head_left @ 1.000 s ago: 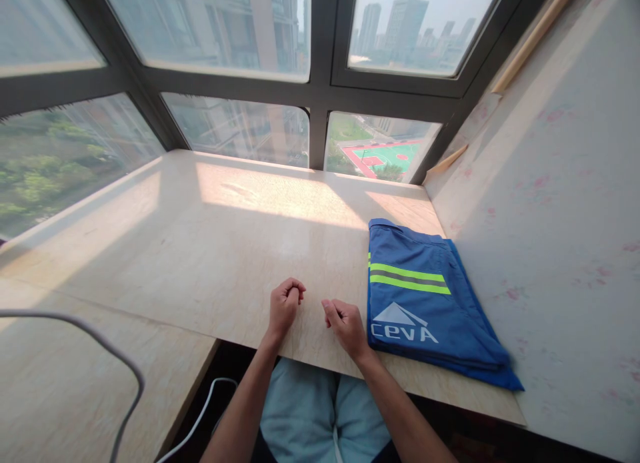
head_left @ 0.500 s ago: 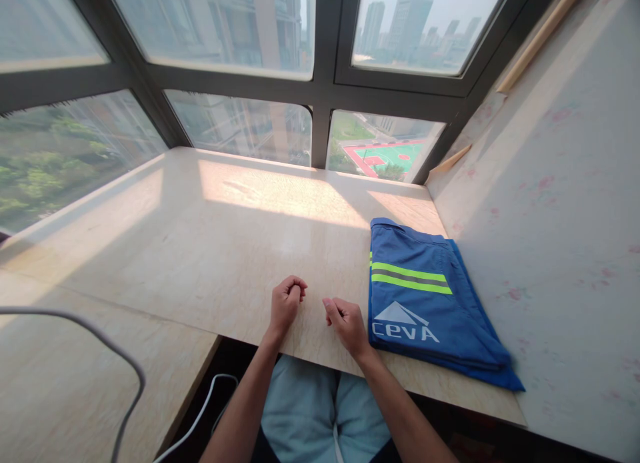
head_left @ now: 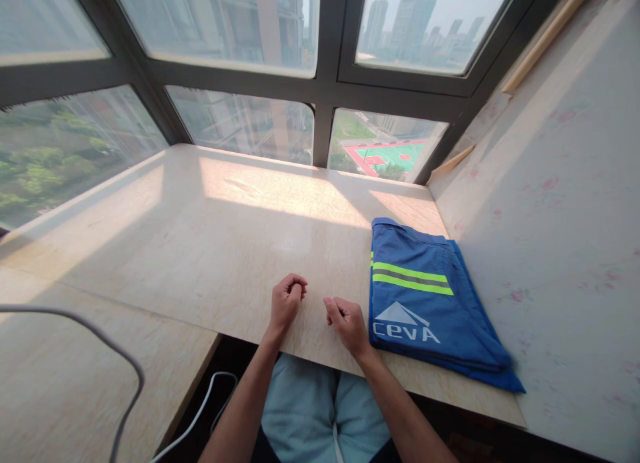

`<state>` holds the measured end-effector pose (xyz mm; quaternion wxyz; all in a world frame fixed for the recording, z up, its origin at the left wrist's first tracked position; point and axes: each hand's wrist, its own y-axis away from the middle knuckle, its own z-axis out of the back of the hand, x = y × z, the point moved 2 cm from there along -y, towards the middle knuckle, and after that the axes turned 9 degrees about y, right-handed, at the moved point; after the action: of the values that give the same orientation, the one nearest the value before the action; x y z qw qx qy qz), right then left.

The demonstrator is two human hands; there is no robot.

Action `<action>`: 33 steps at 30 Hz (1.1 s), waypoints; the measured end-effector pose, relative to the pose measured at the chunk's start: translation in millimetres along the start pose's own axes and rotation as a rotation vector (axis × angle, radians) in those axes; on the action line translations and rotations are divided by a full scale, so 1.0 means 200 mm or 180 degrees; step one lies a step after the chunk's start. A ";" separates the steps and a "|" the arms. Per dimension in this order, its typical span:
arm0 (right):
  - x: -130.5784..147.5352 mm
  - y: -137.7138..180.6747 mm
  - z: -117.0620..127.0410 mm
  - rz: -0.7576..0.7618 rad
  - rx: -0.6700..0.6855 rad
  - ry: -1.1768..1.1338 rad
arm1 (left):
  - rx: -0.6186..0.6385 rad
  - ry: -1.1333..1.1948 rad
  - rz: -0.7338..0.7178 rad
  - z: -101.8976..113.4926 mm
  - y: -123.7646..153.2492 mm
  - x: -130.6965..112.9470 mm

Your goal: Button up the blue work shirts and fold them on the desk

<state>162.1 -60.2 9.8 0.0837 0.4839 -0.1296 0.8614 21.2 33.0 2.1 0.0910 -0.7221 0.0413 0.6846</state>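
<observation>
My left hand rests on the beige marble ledge near its front edge, fingers curled into a loose fist with nothing in it. My right hand lies a little to the right, also curled shut and holding nothing. Just right of that hand lies a folded blue work garment with yellow-green reflective stripes and a white logo; the hand is beside its near left corner, close to touching it.
Large dark-framed windows run along the far and left sides of the ledge. A pale papered wall closes the right side. A grey cable loops over the lower surface at left. My lap shows below the ledge's front edge.
Both hands stay where they were, still curled. Only the view has tilted slightly, shifting everything a few pixels.
</observation>
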 end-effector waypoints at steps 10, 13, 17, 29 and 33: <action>-0.01 0.01 0.00 -0.0024 0.0020 -0.0001 | 0.0046 -0.0032 -0.0228 -0.02 0.00 0.00; -0.01 0.01 0.00 -0.0029 0.0026 -0.0015 | 0.0094 -0.0041 -0.0192 -0.03 0.00 0.00; 0.00 0.01 0.00 -0.0039 0.0027 0.0004 | 0.0083 -0.0078 -0.0226 -0.03 0.01 0.01; 0.00 0.00 0.00 -0.0020 0.0003 0.0040 | 0.0088 -0.0210 -0.0200 -0.02 0.00 0.01; 0.00 0.00 0.00 -0.0031 -0.0007 0.0018 | 0.0105 -0.0237 -0.0176 -0.02 0.00 0.00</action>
<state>162.3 -61.3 10.2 0.0888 0.4820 -0.1279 0.8622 25.3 31.5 2.2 0.1232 -0.6953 0.0291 0.7075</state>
